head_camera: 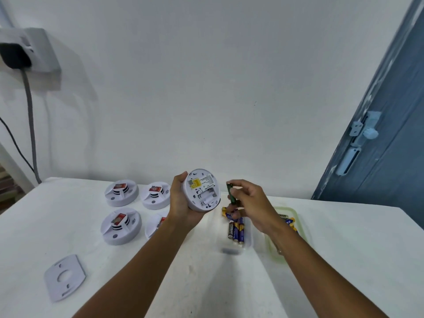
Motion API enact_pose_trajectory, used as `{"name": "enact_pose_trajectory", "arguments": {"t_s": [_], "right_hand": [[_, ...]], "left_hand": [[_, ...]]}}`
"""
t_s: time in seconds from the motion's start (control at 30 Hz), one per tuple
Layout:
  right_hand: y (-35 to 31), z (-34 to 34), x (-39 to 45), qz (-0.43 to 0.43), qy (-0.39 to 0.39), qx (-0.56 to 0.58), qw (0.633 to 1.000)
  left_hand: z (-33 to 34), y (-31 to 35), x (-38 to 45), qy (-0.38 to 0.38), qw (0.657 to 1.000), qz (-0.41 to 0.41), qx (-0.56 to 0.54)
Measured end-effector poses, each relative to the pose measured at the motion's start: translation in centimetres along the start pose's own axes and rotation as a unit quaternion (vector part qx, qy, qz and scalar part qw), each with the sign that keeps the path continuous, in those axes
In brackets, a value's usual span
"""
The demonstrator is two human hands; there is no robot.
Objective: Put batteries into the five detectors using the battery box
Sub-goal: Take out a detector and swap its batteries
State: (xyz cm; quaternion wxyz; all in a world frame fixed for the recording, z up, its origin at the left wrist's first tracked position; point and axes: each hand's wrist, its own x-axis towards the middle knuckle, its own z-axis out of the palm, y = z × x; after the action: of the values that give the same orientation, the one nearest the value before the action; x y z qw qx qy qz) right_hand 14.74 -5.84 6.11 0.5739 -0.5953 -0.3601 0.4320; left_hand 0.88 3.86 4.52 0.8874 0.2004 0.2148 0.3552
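Left hand [181,203] curled round a white detector [203,190], raised above the surface [344,249] with its underside and open battery bay facing the camera. At 3 o'clock of it, right hand [250,205] — grip narrow, thumb and fingertips pinching a green battery [231,193] held upright, just beside the detector but apart from it. Below the right hand, clear battery box [249,239] with blue-and-yellow batteries [236,230] inside; its greenish lid [300,228] at 3 o'clock of the box, also carrying batteries. Four more detectors [121,192] face up at 9 o'clock — two rows of two. Grey mounting plate [65,277] lying flat at 7 o'clock.
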Motion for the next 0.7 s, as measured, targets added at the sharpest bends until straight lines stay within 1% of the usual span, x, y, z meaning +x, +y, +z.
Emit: {"name": "enact_pose_trajectory", "arguments": {"t_s": [0.07,0.17,0.5,0.53,0.6,0.7], "right_hand": [[-0.4,0.0,-0.2,-0.057,-0.007,-0.057,0.997],[-0.8,0.6,-0.4,-0.118,0.018,-0.133,0.984],[-0.2,1.3,-0.1,-0.192,0.090,-0.147,0.966],[0.0,1.5,-0.2,-0.202,0.104,-0.165,0.960],[0.5,1.9,-0.5,-0.234,0.142,-0.222,0.936],[1.5,2.9,-1.4,-0.327,0.187,-0.311,0.873]], "left_hand": [[0.1,-0.1,0.1,0.003,1.000,0.000,0.002],[0.7,-0.4,-0.1,-0.002,1.000,0.000,0.002],[1.1,-0.7,-0.2,-0.020,1.000,-0.011,-0.016],[1.1,-0.8,-0.2,-0.018,1.000,-0.011,-0.019],[1.1,-0.9,-0.3,-0.010,1.000,-0.006,-0.027],[1.3,-1.1,-0.5,0.002,0.999,0.016,-0.028]]}}
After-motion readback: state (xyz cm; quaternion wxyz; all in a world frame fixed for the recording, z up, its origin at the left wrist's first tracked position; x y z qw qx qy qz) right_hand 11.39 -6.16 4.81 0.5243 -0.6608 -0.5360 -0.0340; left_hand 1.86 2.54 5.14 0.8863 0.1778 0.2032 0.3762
